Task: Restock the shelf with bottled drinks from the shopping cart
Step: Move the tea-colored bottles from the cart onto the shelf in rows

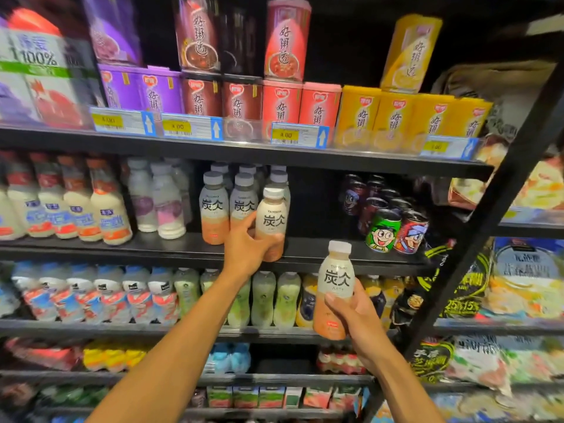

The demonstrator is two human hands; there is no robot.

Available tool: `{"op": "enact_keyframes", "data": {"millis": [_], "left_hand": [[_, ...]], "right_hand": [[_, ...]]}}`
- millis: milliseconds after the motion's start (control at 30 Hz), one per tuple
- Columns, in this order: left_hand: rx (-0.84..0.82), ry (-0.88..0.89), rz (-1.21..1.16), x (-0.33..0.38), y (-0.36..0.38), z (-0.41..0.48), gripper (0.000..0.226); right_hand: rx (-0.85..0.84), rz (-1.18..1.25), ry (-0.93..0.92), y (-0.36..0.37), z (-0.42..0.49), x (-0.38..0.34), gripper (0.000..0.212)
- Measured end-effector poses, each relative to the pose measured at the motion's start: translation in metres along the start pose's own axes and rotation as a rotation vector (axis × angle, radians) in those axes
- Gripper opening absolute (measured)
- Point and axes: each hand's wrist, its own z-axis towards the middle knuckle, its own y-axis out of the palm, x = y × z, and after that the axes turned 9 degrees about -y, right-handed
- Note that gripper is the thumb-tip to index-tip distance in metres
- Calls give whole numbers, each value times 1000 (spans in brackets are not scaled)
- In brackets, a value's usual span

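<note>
My left hand [245,248] grips a latte bottle [272,219] with a pale cap, cream top and orange base, standing at the front edge of the black middle shelf [317,254]. It sits just right of two matching bottles [227,206] with grey caps, with more rows behind them. My right hand [355,315] holds a second bottle of the same kind [334,288] upright in the air, lower and to the right, in front of the shelf below. The shopping cart is out of view.
Cartoon cans [393,230] stand right of an empty gap on the middle shelf; white milk bottles [76,206] fill its left. Boxed porridge cups [287,102] sit above, green and water bottles [265,297] below. A slanted black frame post [488,215] borders the right.
</note>
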Motion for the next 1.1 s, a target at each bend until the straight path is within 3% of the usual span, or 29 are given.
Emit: {"op": "enact_keyframes", "data": {"millis": [133, 333, 667, 767, 900, 1100], "left_hand": [[28, 19, 56, -3, 4, 5, 59], [108, 120, 301, 1, 9, 4, 53], [198, 161, 487, 1, 10, 1, 42], [275, 246, 551, -8, -3, -18, 44], [282, 514, 703, -42, -36, -37, 40], [179, 435, 1060, -71, -69, -41, 60]], "right_hand": [[-12, -16, 10, 0, 3, 3, 48], [-29, -27, 44, 4, 7, 12, 49], [-73, -19, 22, 12, 10, 12, 66], [-58, -32, -21, 16, 13, 6, 63], [-42, -69, -118, 27, 20, -14, 67], [-30, -104, -276, 59, 47, -40, 70]]}}
